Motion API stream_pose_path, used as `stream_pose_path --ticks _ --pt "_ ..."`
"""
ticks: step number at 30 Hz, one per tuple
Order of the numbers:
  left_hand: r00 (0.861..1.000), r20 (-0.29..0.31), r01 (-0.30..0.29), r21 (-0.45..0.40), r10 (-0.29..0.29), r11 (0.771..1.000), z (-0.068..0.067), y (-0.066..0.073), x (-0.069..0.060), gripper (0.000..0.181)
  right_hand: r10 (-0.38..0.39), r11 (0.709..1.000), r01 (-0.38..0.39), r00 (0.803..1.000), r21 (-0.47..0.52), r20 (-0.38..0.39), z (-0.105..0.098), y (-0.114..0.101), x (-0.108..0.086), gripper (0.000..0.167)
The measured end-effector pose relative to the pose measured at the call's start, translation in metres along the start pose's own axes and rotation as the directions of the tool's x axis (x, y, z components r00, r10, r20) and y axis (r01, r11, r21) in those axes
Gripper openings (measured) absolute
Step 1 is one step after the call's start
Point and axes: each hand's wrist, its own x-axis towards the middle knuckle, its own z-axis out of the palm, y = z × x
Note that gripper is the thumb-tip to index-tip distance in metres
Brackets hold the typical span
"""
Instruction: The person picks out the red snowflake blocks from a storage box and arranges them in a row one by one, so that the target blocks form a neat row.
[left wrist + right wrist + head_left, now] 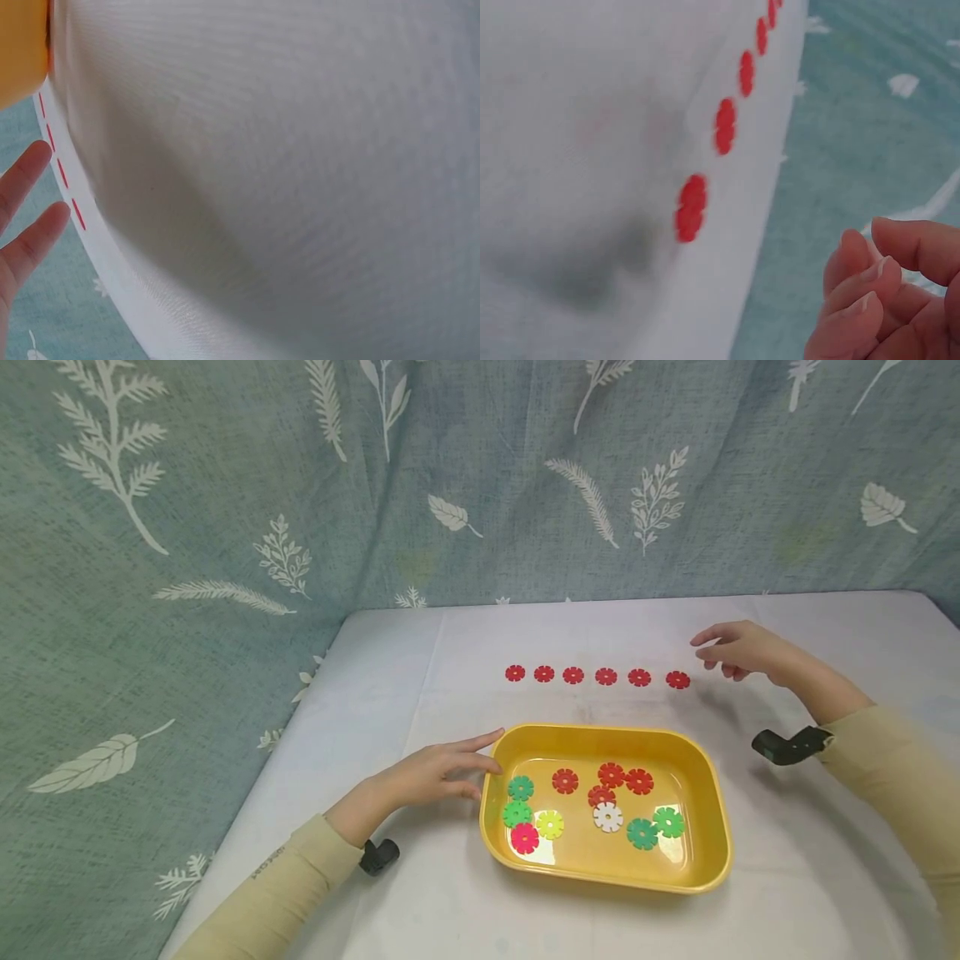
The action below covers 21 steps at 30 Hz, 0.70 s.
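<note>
A row of several red notched discs [606, 677] lies on the white tabletop behind a yellow tray [600, 881]. My right hand [750, 652] hovers just right of the row's rightmost red disc [678, 680]. Its fingers are loosely bent; the right wrist view shows nothing between thumb and fingertips. My left hand [431, 772] is at the tray's left wall, its fingers extended and the fingertips at the rim. Inside the tray lie more notched discs: several red, green ones [668, 822], a yellow one [550, 824], a white one [607, 817] and a pink one [524, 837].
The white cloth [420, 910] covers the tabletop around the tray. A blue-green leaf-patterned curtain [510, 485] hangs along the back and the left side. Dark wrist cameras [791, 746] sit near both sleeves.
</note>
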Motion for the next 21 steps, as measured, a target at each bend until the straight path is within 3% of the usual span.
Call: stream_pose_path --ticks 14,21 --pt "1.0 -0.009 -0.021 0.0 0.021 1.0 0.0 0.0 0.0 0.046 -0.139 0.987 0.139 0.99 -0.086 0.001 0.012 -0.057 -0.042 0.04" --pt "1.0 0.0 0.009 -0.004 -0.009 1.0 0.0 0.001 0.0 0.047 -0.218 0.973 0.223 0.973 -0.054 0.075 0.026 -0.077 -0.055 0.034"
